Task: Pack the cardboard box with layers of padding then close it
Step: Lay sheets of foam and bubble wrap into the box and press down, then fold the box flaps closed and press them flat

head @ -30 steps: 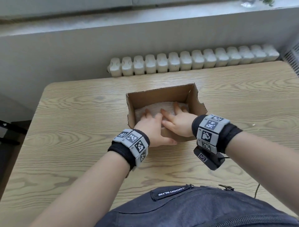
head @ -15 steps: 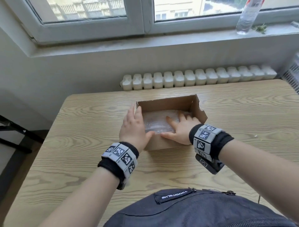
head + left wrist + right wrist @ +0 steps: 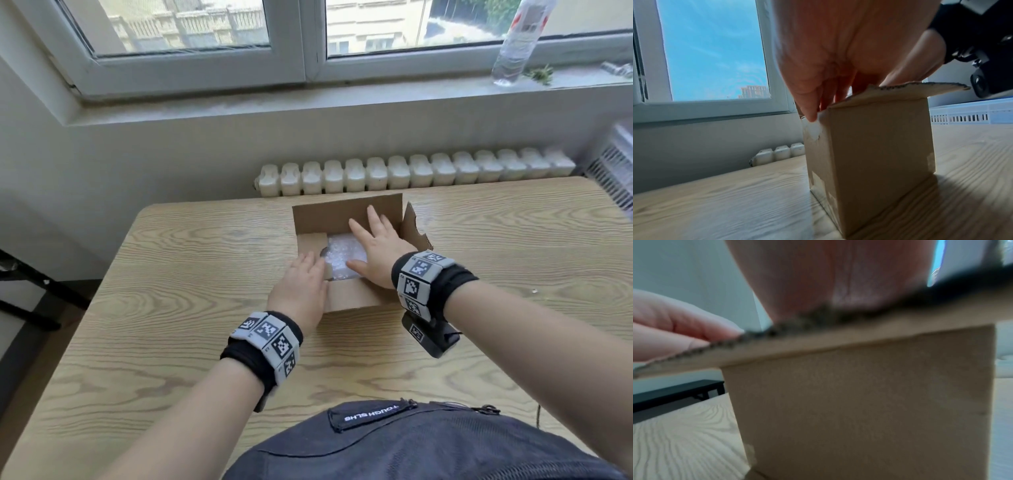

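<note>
An open cardboard box point(image 3: 346, 298) stands in the middle of the wooden table point(image 3: 178, 308). White bubble wrap point(image 3: 342, 257) lies inside it. My left hand point(image 3: 303, 279) rests flat with straight fingers on the left flap point(image 3: 310, 244), which is folded inward. Over the box, my right hand point(image 3: 375, 240) is spread, its fingers reaching to the upright back flap point(image 3: 329, 219) and its thumb by the padding. The right flap point(image 3: 416, 229) stands up. In the left wrist view my fingers point(image 3: 812, 104) press on the box point(image 3: 869, 146) top edge. The right wrist view shows my palm point(image 3: 828, 280) above the box point(image 3: 859, 402).
The box has bare table on every side. A white radiator point(image 3: 411, 171) runs behind the far table edge. A water bottle point(image 3: 513, 44) stands on the windowsill. Dark fabric point(image 3: 411, 445) on my lap fills the bottom of the head view.
Both hands left off pressing the padding. My left hand went to the box's left side and folded that flap inward. The right hand moved from the padding toward the back flap.
</note>
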